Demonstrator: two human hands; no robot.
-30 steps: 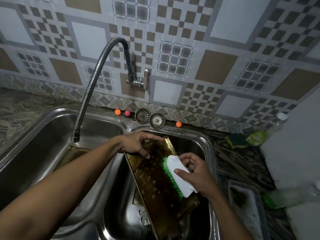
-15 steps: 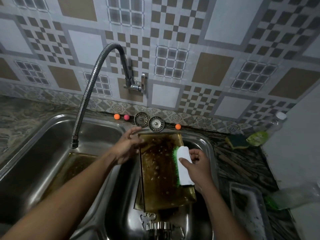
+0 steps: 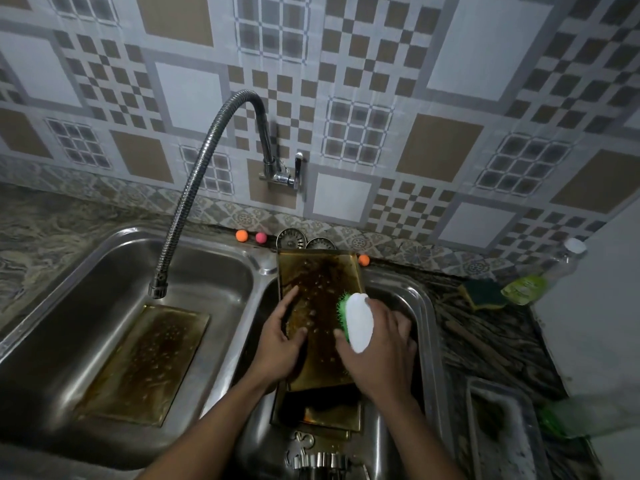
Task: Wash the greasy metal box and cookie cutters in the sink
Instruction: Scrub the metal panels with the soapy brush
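Note:
A greasy brown metal tray (image 3: 320,282) leans upright in the right sink basin (image 3: 420,306). My left hand (image 3: 282,341) grips its left edge, thumb on the dirty face. My right hand (image 3: 379,348) holds a white scrub brush (image 3: 358,323) with green bristles against the tray's right side. Below the tray another greasy metal box part (image 3: 329,419) lies in the basin. Metal cookie cutters (image 3: 301,448) sit at the basin's near end. A second greasy tray (image 3: 145,362) lies flat in the left basin (image 3: 62,289).
A flexible faucet (image 3: 194,188) hangs over the left basin. Two sink strainers (image 3: 291,239) and small orange and pink balls (image 3: 241,235) sit on the back ledge. A sponge (image 3: 483,294), a soap bottle (image 3: 530,282) and a white tray (image 3: 502,431) are on the right counter.
The tray has been tipped up more upright against the back rim. My left hand slid from its upper left edge to lower down, and the brush moved down with my right hand.

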